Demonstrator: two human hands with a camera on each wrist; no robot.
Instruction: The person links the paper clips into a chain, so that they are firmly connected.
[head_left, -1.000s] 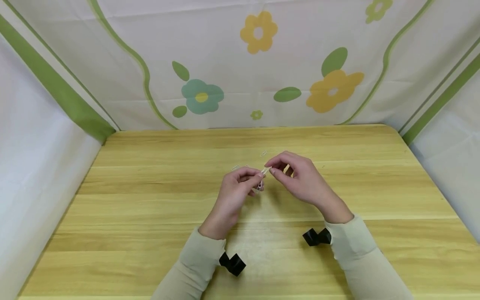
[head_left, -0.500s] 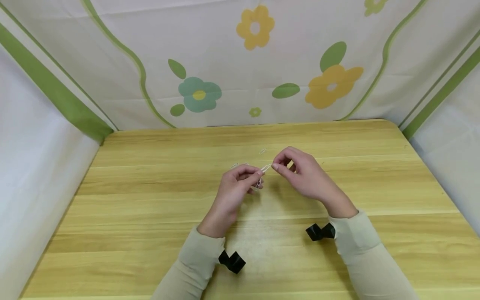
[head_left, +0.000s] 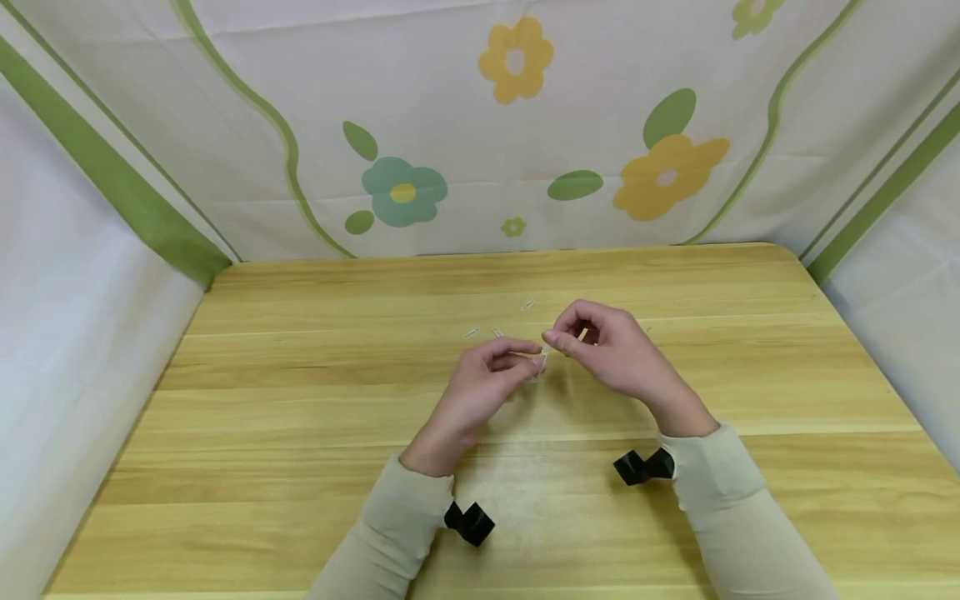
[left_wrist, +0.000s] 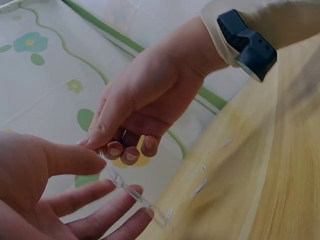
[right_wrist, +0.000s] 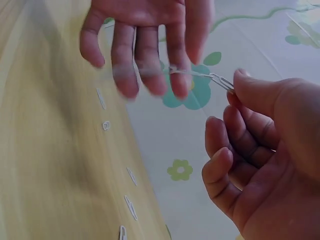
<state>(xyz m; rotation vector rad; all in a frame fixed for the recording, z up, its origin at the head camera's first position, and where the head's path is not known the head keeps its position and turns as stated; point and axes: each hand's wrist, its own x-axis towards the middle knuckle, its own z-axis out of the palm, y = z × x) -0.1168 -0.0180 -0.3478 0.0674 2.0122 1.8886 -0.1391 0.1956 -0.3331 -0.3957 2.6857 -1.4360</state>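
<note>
A short chain of white paper clips point(right_wrist: 221, 83) hangs from my right hand point(head_left: 611, 354), whose thumb and index finger pinch its end clip. My left hand point(head_left: 487, 379) is just left of the chain, thumb and fingers parted. In the left wrist view the linked clips point(left_wrist: 125, 185) run down past the loosely spread left fingers point(left_wrist: 95, 217). The far end of the chain blurs in front of the left fingers point(right_wrist: 147, 60) in the right wrist view.
Loose white paper clips point(head_left: 472, 332) lie on the wooden table point(head_left: 300, 433) beyond my left hand, with another clip point(head_left: 528, 305) farther back. A flower-patterned curtain point(head_left: 457, 125) stands behind the table. Black wrist cameras point(head_left: 470, 523) sit at both cuffs.
The left fingers have let go of the clip they pinched and parted, shifting slightly right. The chain now hangs from the right hand, which has moved a little to the right.
</note>
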